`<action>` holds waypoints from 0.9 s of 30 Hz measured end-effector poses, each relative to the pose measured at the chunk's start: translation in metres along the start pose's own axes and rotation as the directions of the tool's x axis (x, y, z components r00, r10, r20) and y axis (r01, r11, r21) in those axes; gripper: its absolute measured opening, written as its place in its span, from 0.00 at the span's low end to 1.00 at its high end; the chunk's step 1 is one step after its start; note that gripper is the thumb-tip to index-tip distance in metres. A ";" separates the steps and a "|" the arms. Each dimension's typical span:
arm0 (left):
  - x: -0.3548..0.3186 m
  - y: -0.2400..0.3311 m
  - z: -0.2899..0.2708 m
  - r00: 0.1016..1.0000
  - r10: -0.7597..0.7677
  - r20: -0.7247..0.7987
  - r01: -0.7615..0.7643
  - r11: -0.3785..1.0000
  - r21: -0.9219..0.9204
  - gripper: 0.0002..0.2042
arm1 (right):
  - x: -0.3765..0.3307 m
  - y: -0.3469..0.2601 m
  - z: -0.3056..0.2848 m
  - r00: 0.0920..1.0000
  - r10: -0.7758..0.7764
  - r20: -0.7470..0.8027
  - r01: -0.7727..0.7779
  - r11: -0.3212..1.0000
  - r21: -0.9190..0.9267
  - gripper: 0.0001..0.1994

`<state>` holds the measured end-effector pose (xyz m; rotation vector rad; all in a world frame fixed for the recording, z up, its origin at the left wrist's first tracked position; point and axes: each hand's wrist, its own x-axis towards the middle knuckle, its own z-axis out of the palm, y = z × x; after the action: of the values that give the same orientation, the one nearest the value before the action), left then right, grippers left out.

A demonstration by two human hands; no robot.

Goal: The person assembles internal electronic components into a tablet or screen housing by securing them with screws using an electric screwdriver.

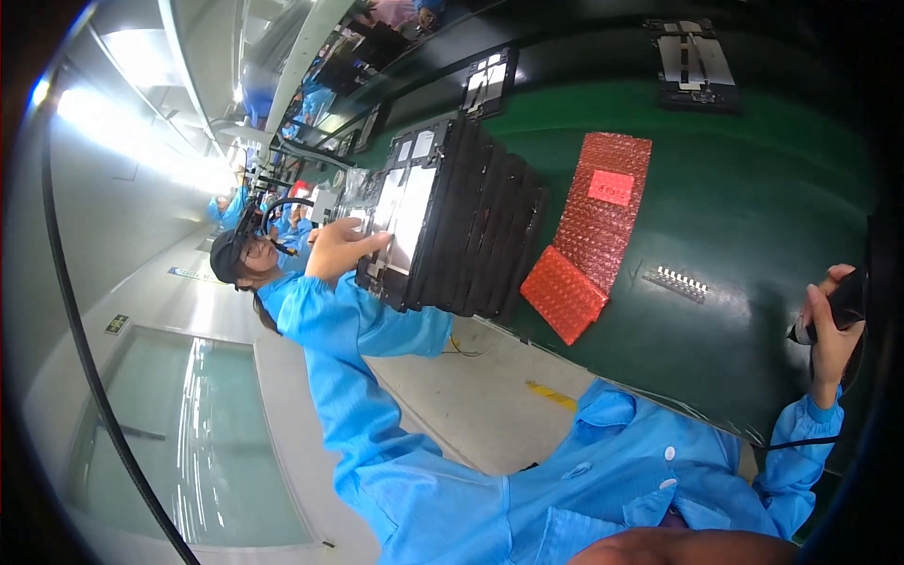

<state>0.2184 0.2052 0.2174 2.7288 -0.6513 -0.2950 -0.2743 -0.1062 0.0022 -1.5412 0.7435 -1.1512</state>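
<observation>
At the left end of the bench stands a leaning stack of flat black device housings (pixel 485 217). Its top housing (pixel 411 218) shows silver battery-like panels. My left hand (pixel 347 252) grips this one, thumb lying on its face and fingers at its far-left edge, partly hidden. At the far right, my right hand (pixel 829 325) is closed around a black handheld device (pixel 850 299) with a light grey end; the dark picture rim hides part of it. Between my hands lie two red bubble-wrap pouches, a long one (pixel 603 202) and a shorter one (pixel 565 295) overlapping it.
A strip of small metal pieces (pixel 676 283) lies on the green bench mat (pixel 753 198). Other housings rest at the back, one right (pixel 695 66) and one left (pixel 488 83). A co-worker in a dark cap (pixel 229 254) is beyond my left arm. A black cord (pixel 800 443) crosses my right sleeve.
</observation>
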 end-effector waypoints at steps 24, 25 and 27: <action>-0.064 0.144 0.063 0.877 0.479 0.034 -0.357 0.697 -0.622 0.20 | 0.015 -0.045 -0.016 0.978 -0.155 -0.141 0.176 0.973 0.152 0.30; -0.070 0.155 0.094 0.871 0.488 0.061 -0.336 0.681 -0.651 0.20 | 0.015 -0.048 -0.022 0.976 -0.143 -0.163 0.165 0.978 0.131 0.30; -0.076 0.178 0.163 0.750 0.607 0.263 -0.289 0.659 -0.695 0.18 | 0.020 -0.058 -0.037 0.978 -0.153 -0.143 0.169 0.980 0.109 0.32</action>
<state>0.0365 0.0487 0.1383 1.7600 -1.1259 -0.8957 -0.3075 -0.1208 0.0638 -1.4537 0.6331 -1.4057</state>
